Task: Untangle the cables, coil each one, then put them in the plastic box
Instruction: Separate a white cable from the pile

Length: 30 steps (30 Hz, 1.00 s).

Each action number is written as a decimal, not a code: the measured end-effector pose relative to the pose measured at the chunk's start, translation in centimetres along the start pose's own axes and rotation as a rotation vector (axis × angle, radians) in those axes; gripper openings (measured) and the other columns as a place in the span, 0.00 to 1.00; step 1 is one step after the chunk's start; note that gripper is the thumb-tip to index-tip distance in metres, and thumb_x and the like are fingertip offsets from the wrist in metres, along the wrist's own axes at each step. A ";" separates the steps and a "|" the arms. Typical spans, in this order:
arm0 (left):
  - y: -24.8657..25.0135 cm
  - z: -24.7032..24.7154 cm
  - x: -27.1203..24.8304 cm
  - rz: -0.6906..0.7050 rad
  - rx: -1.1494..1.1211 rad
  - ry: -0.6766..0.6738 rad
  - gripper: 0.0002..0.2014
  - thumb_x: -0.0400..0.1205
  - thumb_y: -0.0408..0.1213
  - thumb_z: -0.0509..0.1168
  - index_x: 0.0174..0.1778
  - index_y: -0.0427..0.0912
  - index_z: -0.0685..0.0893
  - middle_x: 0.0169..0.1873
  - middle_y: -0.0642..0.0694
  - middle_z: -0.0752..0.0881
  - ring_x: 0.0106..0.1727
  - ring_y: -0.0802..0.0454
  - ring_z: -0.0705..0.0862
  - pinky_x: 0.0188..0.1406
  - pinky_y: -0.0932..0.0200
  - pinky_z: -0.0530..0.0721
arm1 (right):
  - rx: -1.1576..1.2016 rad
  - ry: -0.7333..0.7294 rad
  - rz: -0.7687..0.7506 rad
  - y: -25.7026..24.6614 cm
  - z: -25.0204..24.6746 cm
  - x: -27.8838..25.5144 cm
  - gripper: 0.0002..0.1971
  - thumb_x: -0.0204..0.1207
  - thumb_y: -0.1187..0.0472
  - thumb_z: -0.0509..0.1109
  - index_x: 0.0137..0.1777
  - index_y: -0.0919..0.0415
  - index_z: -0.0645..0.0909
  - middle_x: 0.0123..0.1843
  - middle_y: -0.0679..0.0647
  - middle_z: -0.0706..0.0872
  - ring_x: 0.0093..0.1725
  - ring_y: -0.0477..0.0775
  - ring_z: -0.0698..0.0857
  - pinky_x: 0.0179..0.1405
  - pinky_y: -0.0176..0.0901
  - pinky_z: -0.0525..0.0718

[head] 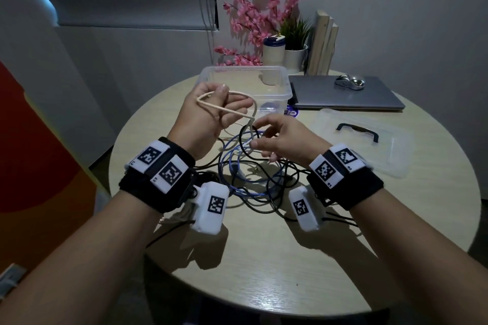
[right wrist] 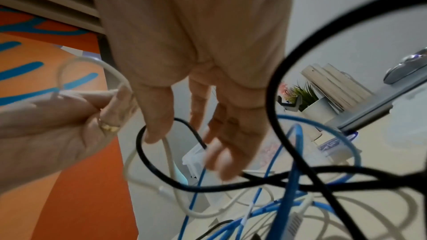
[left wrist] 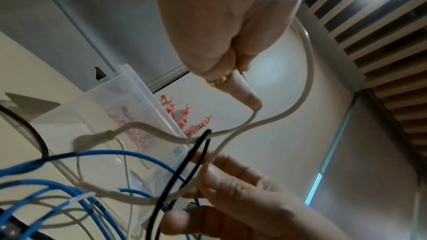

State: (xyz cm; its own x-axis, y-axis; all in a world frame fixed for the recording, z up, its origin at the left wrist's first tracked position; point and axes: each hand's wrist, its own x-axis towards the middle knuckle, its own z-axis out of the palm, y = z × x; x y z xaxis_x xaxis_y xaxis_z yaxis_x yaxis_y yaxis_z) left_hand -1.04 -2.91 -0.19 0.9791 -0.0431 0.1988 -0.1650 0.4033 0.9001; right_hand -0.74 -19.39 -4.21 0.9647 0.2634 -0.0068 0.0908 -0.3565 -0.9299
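Up between the hands, the white cable loops in the left hand's pinch; the right hand grips it lower, above the tangle.

Cables before box

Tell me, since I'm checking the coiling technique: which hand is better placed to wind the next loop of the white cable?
Probably the right hand. It pinches the white cable low by the tangle, while the left hand already grips the raised loop as anchor.
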 end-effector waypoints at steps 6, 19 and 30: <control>1.1 -0.1 0.0 0.008 -0.128 0.008 0.07 0.89 0.31 0.52 0.46 0.40 0.70 0.36 0.39 0.90 0.41 0.46 0.91 0.37 0.62 0.89 | -0.118 0.152 -0.031 0.9 -0.4 1.1 0.06 0.75 0.62 0.73 0.43 0.56 0.77 0.47 0.58 0.85 0.45 0.55 0.84 0.47 0.45 0.82; 0.5 -2.8 0.1 0.106 0.428 -0.055 0.22 0.76 0.14 0.54 0.52 0.44 0.81 0.44 0.50 0.88 0.53 0.56 0.86 0.47 0.65 0.81 | -0.150 0.375 -0.019 0.8 -2.7 1.2 0.10 0.83 0.53 0.62 0.43 0.51 0.83 0.37 0.50 0.84 0.37 0.51 0.81 0.39 0.43 0.78; 0.6 -2.8 0.3 0.083 0.520 -0.082 0.14 0.87 0.28 0.53 0.55 0.43 0.84 0.55 0.49 0.87 0.54 0.54 0.87 0.47 0.61 0.78 | 0.032 0.110 0.012 -0.2 -2.6 0.3 0.12 0.76 0.78 0.63 0.44 0.64 0.85 0.37 0.59 0.85 0.37 0.52 0.84 0.39 0.36 0.84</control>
State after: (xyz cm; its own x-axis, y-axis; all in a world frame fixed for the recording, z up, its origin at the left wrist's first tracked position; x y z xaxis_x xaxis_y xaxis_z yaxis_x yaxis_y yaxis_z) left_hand -0.52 -0.09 -0.73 0.9512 -0.1105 0.2882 -0.2990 -0.0974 0.9493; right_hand 0.16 -21.57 -3.12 0.9871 0.1586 0.0203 0.0724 -0.3296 -0.9413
